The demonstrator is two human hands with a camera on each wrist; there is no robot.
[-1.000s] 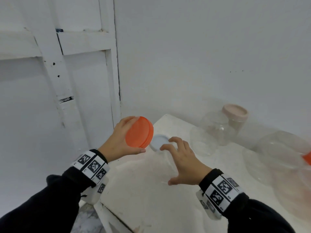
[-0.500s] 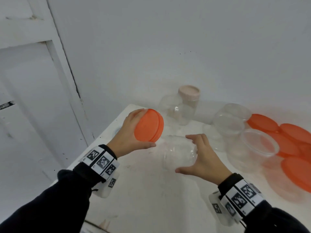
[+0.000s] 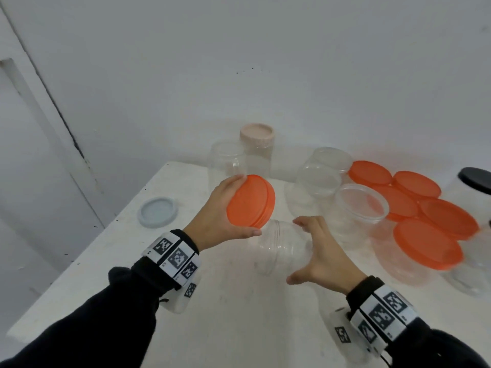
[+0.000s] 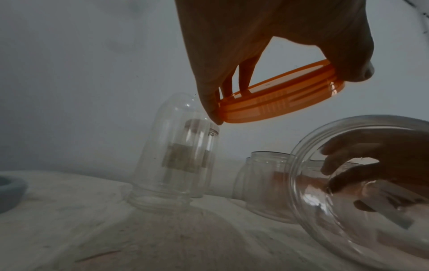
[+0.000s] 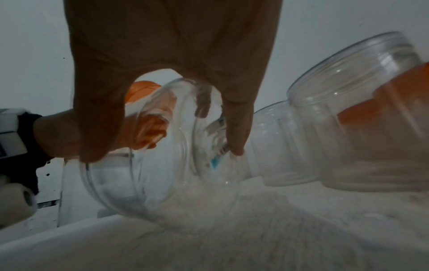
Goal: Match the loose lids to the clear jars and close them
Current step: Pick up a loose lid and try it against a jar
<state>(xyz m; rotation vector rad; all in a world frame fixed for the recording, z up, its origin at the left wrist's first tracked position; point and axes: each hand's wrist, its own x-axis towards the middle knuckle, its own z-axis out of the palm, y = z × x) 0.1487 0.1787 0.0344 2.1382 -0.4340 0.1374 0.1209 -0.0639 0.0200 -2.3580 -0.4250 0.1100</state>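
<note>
The left hand [image 3: 218, 208] grips an orange lid [image 3: 251, 200] by its rim, thumb below and fingers over the far edge, holding it tilted in the air above the white tabletop [image 3: 212, 314]. Just beside it, the right hand [image 3: 324, 256] is wrapped over a clear jar [image 3: 281, 245] that lies tipped on its side, mouth turned toward the lid (the threads at the neck show plainly from the left wrist view). Lid and jar mouth are near each other but not yet joined.

Behind the hands stand more clear jars: one upside down [image 3: 225, 160], and next to it one closed with a pale pink lid [image 3: 257, 134]. To the right, several open jars cluster together, the nearest a wide one [image 3: 358, 205], with a spread of loose orange lids [image 3: 414, 184] beyond. One jar at the right already wears an orange lid [image 3: 427, 243]. A light blue lid [image 3: 156, 211] lies alone near the left edge, and a black lid [image 3: 477, 179] shows at the far right.
</note>
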